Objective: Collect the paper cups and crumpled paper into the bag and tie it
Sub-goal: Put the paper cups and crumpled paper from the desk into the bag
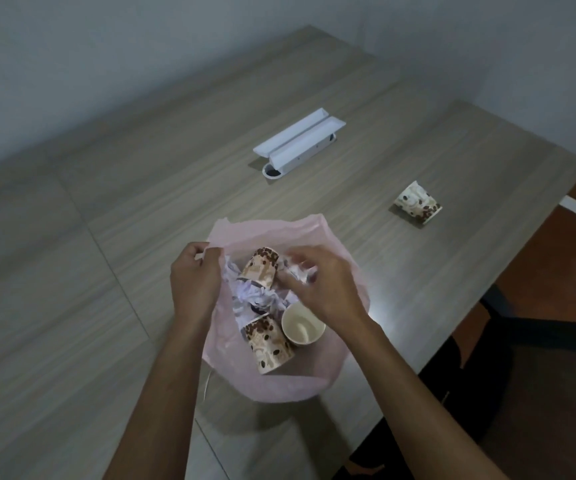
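My left hand (194,282) pinches the thin pink plastic bag (269,230) rim open on the wood-grain bench (106,202) so my right hand (317,282), fingers clamped on white crumpled paper (298,271), can drop it beside the bean-printed paper cups (267,344).

Wood-grain table (148,216) spreading pale and striped, seams running across. Lying open on it under both hands, a thin pink bag (272,386), mouth gaping between the left hand (194,282) and the right hand (321,289). Resting on its side well beyond the right hand, out toward the table's edge, one printed paper cup (417,202). Sitting farther off past both hands, a white hinged cable box (298,142), flaps standing open.
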`<control>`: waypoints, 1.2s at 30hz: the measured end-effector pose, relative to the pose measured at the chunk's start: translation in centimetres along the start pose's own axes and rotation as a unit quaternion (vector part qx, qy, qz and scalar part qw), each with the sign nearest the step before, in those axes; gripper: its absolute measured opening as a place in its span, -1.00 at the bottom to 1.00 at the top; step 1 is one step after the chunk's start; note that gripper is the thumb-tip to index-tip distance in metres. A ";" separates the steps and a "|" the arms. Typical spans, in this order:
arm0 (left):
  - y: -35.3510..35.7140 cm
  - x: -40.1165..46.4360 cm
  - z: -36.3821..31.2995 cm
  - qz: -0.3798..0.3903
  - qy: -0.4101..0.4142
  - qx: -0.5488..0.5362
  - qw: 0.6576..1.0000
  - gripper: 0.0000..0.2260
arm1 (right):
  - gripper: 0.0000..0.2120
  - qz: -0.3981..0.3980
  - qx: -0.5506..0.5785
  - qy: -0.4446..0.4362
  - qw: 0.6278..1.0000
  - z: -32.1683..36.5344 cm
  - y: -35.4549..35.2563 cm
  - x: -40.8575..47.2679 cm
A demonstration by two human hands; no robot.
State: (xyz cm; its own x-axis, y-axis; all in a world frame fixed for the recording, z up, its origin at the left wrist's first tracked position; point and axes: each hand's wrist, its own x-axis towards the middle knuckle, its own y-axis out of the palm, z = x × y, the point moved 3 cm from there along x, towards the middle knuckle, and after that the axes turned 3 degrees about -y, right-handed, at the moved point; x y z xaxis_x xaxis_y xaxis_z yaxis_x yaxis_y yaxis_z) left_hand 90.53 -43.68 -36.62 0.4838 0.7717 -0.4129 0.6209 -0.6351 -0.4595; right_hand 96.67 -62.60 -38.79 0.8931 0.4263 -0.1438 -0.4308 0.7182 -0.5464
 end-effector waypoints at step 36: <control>-10.6 -14.2 -8.1 -0.015 0.174 -0.185 0.967 -0.93 | -0.38 -0.219 -0.144 0.013 0.965 -0.1 -21.1 5.1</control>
State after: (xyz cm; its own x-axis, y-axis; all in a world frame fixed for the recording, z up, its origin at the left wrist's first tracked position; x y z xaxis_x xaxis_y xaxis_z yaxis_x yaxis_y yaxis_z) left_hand 82.05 -47.68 -19.52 0.6001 0.7954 -0.0847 0.7850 -0.6060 -0.1285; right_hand 110.35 -75.60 -28.09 0.9859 0.1002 0.1342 0.0391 0.6417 -0.7660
